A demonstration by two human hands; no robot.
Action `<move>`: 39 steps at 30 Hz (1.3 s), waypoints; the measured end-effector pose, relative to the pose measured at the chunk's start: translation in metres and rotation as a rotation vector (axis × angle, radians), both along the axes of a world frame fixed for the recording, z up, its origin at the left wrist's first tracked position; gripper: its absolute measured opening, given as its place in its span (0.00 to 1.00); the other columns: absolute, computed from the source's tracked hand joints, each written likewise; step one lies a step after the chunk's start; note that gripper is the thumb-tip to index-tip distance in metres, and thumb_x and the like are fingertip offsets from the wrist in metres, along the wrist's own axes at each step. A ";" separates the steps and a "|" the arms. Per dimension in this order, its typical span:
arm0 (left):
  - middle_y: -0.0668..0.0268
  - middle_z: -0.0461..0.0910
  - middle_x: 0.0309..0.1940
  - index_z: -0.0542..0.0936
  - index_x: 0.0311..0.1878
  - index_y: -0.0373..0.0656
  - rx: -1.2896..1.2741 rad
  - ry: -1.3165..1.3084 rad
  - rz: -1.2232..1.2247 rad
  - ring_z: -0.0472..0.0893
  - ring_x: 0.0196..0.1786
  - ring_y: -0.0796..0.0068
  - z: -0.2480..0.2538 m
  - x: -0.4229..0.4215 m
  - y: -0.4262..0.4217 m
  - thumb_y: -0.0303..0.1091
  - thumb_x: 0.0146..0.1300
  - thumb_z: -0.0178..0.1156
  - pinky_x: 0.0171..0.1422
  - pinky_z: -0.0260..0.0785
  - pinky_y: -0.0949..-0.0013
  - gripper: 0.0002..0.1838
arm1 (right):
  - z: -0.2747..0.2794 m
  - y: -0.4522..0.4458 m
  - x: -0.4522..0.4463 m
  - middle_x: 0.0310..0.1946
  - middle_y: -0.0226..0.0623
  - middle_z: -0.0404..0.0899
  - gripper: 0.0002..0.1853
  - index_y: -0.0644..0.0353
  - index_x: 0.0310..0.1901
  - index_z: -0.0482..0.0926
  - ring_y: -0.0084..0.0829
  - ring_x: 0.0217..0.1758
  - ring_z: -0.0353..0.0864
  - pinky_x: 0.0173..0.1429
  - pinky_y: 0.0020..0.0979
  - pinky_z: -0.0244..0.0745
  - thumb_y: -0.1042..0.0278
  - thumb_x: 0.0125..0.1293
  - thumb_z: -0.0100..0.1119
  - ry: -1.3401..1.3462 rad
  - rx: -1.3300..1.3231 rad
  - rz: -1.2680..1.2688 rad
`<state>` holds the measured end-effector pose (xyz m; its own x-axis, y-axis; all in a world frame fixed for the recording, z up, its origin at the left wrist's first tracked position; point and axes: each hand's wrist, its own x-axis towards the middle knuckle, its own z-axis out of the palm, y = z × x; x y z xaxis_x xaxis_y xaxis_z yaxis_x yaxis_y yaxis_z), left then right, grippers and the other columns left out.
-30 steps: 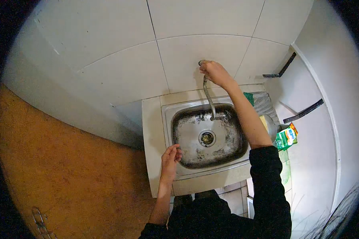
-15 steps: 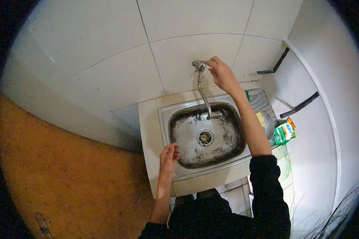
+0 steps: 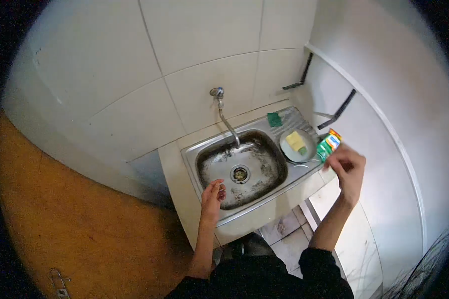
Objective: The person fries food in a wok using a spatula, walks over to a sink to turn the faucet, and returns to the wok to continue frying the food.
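My left hand (image 3: 213, 199) hovers at the near left rim of the steel sink (image 3: 264, 172), fingers loosely bent and apart, with nothing visible in them. To the right, my right hand (image 3: 351, 172) is raised beside a green-and-white packet (image 3: 328, 145) with an orange top edge. Motion blurs its fingertips, but thumb and fingers look apart and nothing shows between them. Left of the packet, a grey-white round dish (image 3: 287, 151) holds a yellow sponge (image 3: 295, 140) with a green part. The wall tap (image 3: 218, 92) has a blue mark, and its spout (image 3: 228, 127) hangs over the sink; no water stream shows.
A dark green scouring pad (image 3: 274, 119) lies on the ridged drainboard (image 3: 295, 119). Black brackets (image 3: 339, 109) stick out from the right wall. Cream tiles (image 3: 170, 172) edge the sink, and an orange-brown floor (image 3: 85, 209) spreads to the left.
My right hand has left the tap handle and moved right and toward me, near the packet. The view has swung right, uncovering the dish, sponge and pad. My left hand stays by the sink rim.
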<state>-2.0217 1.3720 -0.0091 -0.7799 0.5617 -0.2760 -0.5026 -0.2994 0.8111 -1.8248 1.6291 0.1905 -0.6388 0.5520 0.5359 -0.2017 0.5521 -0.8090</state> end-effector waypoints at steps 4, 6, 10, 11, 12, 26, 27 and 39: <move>0.71 0.75 0.36 0.77 0.52 0.39 0.060 0.007 -0.150 0.71 0.34 0.82 0.008 0.019 0.027 0.39 0.74 0.52 0.41 0.65 0.77 0.14 | -0.067 -0.018 0.055 0.22 0.36 0.72 0.07 0.66 0.29 0.79 0.24 0.16 0.72 0.17 0.21 0.64 0.72 0.58 0.67 0.618 -0.560 0.327; 0.70 0.75 0.36 0.77 0.53 0.39 0.067 0.000 -0.260 0.71 0.35 0.82 0.015 0.034 0.042 0.38 0.74 0.51 0.41 0.65 0.76 0.14 | -0.098 -0.026 0.065 0.26 0.36 0.79 0.03 0.62 0.33 0.82 0.25 0.21 0.77 0.27 0.27 0.73 0.74 0.59 0.65 -0.040 -0.414 -0.206; 0.71 0.75 0.37 0.77 0.53 0.38 0.115 0.020 -0.431 0.72 0.36 0.82 0.025 0.078 0.074 0.35 0.75 0.50 0.42 0.65 0.77 0.13 | -0.113 -0.061 0.113 0.24 0.37 0.81 0.05 0.66 0.33 0.82 0.28 0.26 0.81 0.33 0.28 0.76 0.73 0.61 0.64 -0.413 -0.325 -0.155; 0.71 0.75 0.37 0.77 0.53 0.38 0.100 0.042 -0.481 0.71 0.36 0.82 0.028 0.090 0.083 0.36 0.75 0.50 0.42 0.65 0.78 0.13 | -0.109 -0.067 0.129 0.26 0.38 0.81 0.04 0.66 0.35 0.82 0.29 0.28 0.82 0.33 0.28 0.76 0.74 0.61 0.64 -0.448 -0.312 -0.211; 0.71 0.75 0.37 0.77 0.53 0.38 0.083 0.066 -0.533 0.71 0.35 0.83 0.032 0.104 0.092 0.36 0.75 0.50 0.42 0.65 0.78 0.13 | -0.106 -0.072 0.146 0.27 0.38 0.81 0.04 0.66 0.36 0.82 0.29 0.30 0.82 0.33 0.27 0.76 0.75 0.61 0.64 -0.482 -0.303 -0.268; 0.70 0.77 0.38 0.77 0.53 0.41 0.097 0.192 -1.676 0.74 0.37 0.84 0.041 0.545 0.101 0.42 0.71 0.57 0.42 0.65 0.79 0.16 | -0.127 -0.282 0.530 0.28 0.35 0.82 0.04 0.71 0.35 0.82 0.20 0.28 0.80 0.31 0.25 0.75 0.86 0.58 0.61 0.029 -0.530 -1.117; 0.70 0.77 0.38 0.77 0.53 0.40 0.132 0.177 -1.775 0.74 0.38 0.84 0.036 0.590 0.085 0.41 0.71 0.57 0.42 0.65 0.79 0.16 | -0.126 -0.308 0.557 0.24 0.34 0.81 0.03 0.70 0.32 0.81 0.17 0.26 0.77 0.28 0.23 0.71 0.80 0.60 0.63 0.057 -0.530 -1.250; 0.63 0.82 0.42 0.71 0.65 0.42 0.414 0.011 -2.806 0.79 0.40 0.81 0.027 0.873 -0.138 0.42 0.75 0.50 0.51 0.71 0.75 0.21 | -0.130 -0.605 0.686 0.25 0.33 0.83 0.08 0.68 0.36 0.84 0.19 0.28 0.80 0.33 0.22 0.75 0.71 0.60 0.69 0.384 -0.461 -2.179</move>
